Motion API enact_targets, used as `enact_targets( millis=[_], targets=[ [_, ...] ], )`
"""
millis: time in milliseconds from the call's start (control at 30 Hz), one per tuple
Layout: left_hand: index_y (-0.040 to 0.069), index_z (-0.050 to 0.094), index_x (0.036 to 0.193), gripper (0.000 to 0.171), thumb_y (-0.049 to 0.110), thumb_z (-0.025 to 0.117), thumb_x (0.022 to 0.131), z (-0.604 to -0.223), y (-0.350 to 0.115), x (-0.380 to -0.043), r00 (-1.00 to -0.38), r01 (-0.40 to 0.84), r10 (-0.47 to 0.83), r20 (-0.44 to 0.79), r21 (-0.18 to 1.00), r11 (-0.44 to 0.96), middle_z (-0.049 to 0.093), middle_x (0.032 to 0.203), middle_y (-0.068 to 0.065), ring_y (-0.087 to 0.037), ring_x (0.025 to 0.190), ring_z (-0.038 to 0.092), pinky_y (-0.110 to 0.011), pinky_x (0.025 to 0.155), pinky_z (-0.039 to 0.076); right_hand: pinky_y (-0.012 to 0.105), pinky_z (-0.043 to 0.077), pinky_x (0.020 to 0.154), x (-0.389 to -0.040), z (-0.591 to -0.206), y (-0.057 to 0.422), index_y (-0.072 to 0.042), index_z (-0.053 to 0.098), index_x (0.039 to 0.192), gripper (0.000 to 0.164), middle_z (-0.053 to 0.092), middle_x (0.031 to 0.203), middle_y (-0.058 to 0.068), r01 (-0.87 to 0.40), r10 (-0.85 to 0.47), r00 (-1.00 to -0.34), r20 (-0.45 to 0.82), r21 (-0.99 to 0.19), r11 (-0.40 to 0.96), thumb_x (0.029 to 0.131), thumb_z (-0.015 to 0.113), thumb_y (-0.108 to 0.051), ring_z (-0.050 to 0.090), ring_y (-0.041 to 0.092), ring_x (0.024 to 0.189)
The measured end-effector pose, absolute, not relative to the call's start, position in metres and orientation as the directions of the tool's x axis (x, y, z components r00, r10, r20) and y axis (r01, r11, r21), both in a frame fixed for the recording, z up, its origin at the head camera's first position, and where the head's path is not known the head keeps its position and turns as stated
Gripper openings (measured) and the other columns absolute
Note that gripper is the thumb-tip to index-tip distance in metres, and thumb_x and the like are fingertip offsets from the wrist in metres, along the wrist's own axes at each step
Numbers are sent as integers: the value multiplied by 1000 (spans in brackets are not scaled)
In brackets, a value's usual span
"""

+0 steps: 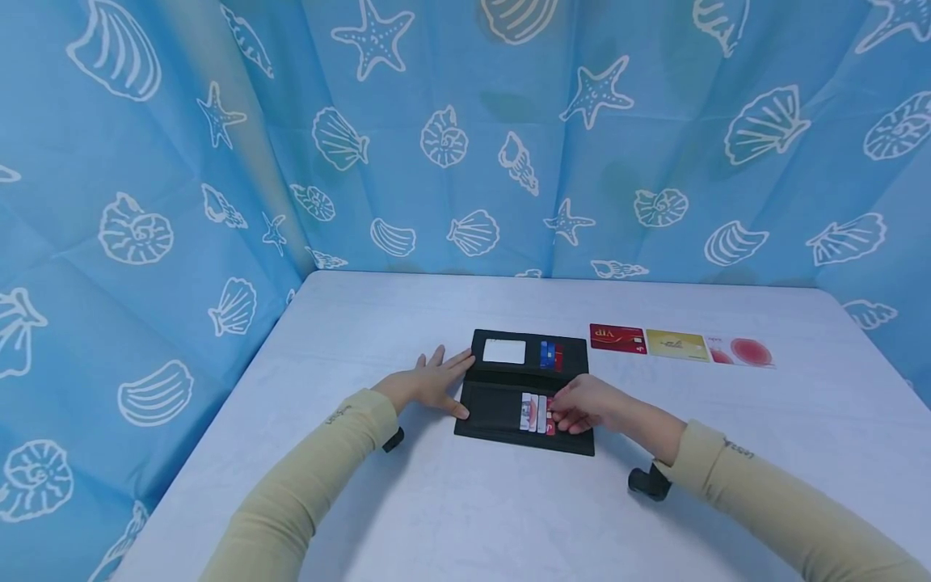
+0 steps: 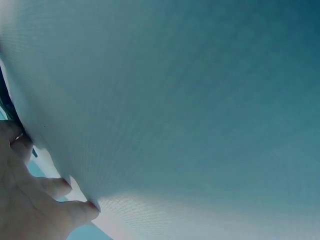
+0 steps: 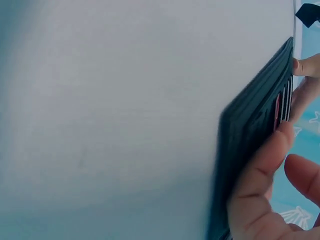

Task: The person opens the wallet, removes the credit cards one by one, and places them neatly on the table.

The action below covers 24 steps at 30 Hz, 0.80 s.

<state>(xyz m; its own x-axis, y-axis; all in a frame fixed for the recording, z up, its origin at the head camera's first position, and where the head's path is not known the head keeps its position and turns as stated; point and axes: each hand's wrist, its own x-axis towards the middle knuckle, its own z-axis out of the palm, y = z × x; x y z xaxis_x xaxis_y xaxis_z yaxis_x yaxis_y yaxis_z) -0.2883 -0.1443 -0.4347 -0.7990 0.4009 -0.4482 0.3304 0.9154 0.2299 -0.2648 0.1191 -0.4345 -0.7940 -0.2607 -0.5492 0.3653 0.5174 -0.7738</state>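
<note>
A black bifold card wallet (image 1: 490, 411) is laid open on the white-covered table (image 1: 364, 493), between the two hands. In the right wrist view its layered edge is seen, which is not apparent from the head; in the left wrist view it is reduced to a dark sliver. In the lower panel, three pale cards (image 1: 534, 413) and one red card (image 1: 550, 425) are slotted; in the upper, a white rectangle (image 1: 504, 351) is shown beside blue and red cards (image 1: 551, 356). The wallet's left edge is touched by the left hand (image 1: 434, 383), its fingers spread. The red card is touched by the right hand (image 1: 585, 402), its fingers bent; whether the card is pinched cannot be told, and the lower panel's right part is hidden by this hand. Three loose cards (image 1: 677, 345) are aligned beyond: red, gold, pinkish-white. The table is backed by a shell-patterned blue curtain (image 1: 407, 73).
</note>
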Motion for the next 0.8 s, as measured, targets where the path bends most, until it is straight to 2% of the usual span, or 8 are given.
enact_targets(
  millis=[233,633,800],
  targets=[
    [21,7,149,97,51,65,77,-436,-144,-289,-800,333,399,-449,223,916,-3,155,6,-33,139,-11,-54,110,-2,19,50,56,-263,-428,118,3,59,93,19,58,67,4,380,-257,-783,-566,-763,523,91,54,-15,56,11,55],
    [21,7,149,97,51,66,77,-437,-143,-290,-799,332,401,-448,226,916,-3,155,6,-33,139,-11,-55,110,-2,24,53,59,-266,-424,117,5,54,100,22,60,72,9,381,-240,-781,-577,-744,549,90,54,-15,61,14,58],
    [21,7,149,97,51,65,77,-436,-144,-289,-799,328,394,-453,221,919,-4,155,6,-33,139,-11,-54,110,-2,23,53,58,-264,-424,116,7,55,102,22,62,77,11,338,-251,-803,-541,-760,555,88,57,-10,61,15,59]
  ],
)
